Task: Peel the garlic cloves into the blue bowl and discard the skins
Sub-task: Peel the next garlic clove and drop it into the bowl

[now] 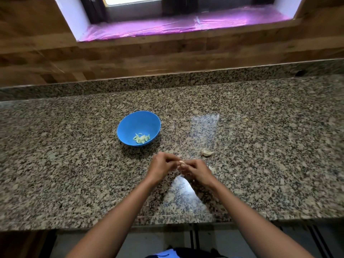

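**Garlic clove mid-peel, held between both hands**

You hold one garlic clove [181, 162] between your two hands, just above the granite counter [74, 164]. It sits nearer to you than the blue bowl [138, 116] and a little to its right. Your left hand [162, 165] has its fingers curled in, pinching the clove's left end. Your right hand [197, 170] is curled the same way and pinches the other end, so neither hand is free. The clove is too small here to tell how much skin clings to it.

The step in hand looks like stripping this clove. Several peeled cloves [141, 138] already lie at the bottom of the bowl, so the task seems well along. One unpeeled clove [207, 153] waits on the counter just beyond your right hand. A pale scrap [210, 168] beside that hand may be loose skin, though you cannot be sure.

Your next move likely calls for pulling the skin free. Then reach forward and left to drop the bare clove into the bowl, keeping the skin out of it.
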`<state>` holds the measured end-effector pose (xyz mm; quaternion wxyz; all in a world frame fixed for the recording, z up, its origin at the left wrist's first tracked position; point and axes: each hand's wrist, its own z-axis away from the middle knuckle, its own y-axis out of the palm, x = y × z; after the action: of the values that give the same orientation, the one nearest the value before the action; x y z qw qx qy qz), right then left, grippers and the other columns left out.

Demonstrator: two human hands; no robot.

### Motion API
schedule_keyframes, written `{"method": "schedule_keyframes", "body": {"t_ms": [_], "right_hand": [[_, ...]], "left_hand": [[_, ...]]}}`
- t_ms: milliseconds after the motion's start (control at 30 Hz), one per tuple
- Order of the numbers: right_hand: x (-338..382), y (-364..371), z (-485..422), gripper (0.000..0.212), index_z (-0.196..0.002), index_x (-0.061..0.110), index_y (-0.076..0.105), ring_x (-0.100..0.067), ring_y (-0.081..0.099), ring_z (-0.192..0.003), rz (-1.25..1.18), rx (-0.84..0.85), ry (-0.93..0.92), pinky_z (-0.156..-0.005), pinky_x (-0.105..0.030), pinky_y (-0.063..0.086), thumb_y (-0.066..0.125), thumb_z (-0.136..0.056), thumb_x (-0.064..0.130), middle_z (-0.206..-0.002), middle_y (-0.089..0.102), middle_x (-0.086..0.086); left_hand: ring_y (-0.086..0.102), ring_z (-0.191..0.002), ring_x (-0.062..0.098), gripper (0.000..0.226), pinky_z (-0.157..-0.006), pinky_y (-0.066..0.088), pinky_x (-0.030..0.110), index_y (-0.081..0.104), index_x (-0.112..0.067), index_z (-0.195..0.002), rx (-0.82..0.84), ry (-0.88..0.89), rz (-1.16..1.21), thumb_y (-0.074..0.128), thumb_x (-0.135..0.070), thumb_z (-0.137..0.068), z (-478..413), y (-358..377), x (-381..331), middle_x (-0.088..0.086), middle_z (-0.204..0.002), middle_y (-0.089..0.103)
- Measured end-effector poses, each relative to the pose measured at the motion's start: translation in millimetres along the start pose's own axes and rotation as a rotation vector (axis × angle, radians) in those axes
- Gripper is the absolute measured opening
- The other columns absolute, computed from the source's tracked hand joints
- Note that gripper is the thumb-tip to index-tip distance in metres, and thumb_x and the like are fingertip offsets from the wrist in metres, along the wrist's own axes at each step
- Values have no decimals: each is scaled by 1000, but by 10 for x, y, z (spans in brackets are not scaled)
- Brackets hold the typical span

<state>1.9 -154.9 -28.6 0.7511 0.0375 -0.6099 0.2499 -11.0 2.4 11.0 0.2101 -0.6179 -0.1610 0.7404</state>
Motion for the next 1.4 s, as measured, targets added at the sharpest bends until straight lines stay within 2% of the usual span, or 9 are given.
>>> {"method": "schedule_keyframes", "body": {"t_ms": [167,367,500,667,733,833,933,1100,1400], "right_hand": [[116,-144,-13,17,-98,9,69,-11,57,-54,-60,145,71,-46,-19,44,58,-90,18,-89,71,-9],[257,-133,5,15,-79,11,68,-13,50,-48,-134,120,54,-43,-20,38,57,-89,14,-66,66,-2],[161,-79,-37,29,-90,6,71,-21,65,-60,478,-48,-305,-58,-27,55,50,-91,26,-74,69,-10],[54,-134,-116,38,-76,14,70,-9,54,-46,975,-205,-802,-42,-17,45,38,-91,27,-59,62,3],[55,-93,-96,31,-80,12,70,-11,52,-50,887,-207,-654,-42,-19,39,44,-93,25,-63,62,0],[180,-34,31,26,-84,5,67,-15,49,-56,21,108,21,-48,-19,32,52,-92,26,-68,60,-3],[213,-12,109,21,-86,8,64,-8,48,-53,-487,205,325,-46,-19,36,49,-94,19,-65,59,1],[246,64,176,24,-75,12,65,-6,45,-50,-243,-30,178,-46,-14,34,51,-94,20,-62,59,1],[208,61,171,26,-65,22,64,-15,42,-53,145,-150,52,-58,-32,38,58,-90,30,-56,56,2]], "left_hand": [[64,-63,14,11,-57,54,21,72,-14,-93,0,212,-318,63,-17,-88,-20,-34,55,-2,-79,71],[57,-66,15,32,-64,52,26,66,-3,-93,37,442,-546,42,-23,-94,-41,-47,178,7,-79,64],[44,-59,6,30,-56,35,17,62,1,-84,153,113,-86,47,-21,-96,1,-39,94,-1,-71,54],[41,-54,8,26,-51,34,17,57,-10,-74,321,-314,516,44,-15,-96,44,-69,48,-3,-62,49],[42,-54,7,24,-51,35,16,59,-10,-77,336,-214,365,48,-17,-96,78,-89,52,-3,-64,51],[49,-64,5,15,-60,41,12,67,-8,-90,92,273,-298,52,-10,-93,107,-91,167,-2,-75,59],[55,-69,7,17,-62,41,6,69,-3,-95,-33,512,-387,54,-8,-89,113,-85,270,4,-81,66],[60,-64,5,13,-56,46,13,71,-12,-95,-191,190,-124,66,-21,-87,142,31,284,-3,-77,68],[47,-58,11,17,-55,38,14,63,-4,-73,-211,328,-261,57,-9,-88,174,130,166,5,-65,57]]}}
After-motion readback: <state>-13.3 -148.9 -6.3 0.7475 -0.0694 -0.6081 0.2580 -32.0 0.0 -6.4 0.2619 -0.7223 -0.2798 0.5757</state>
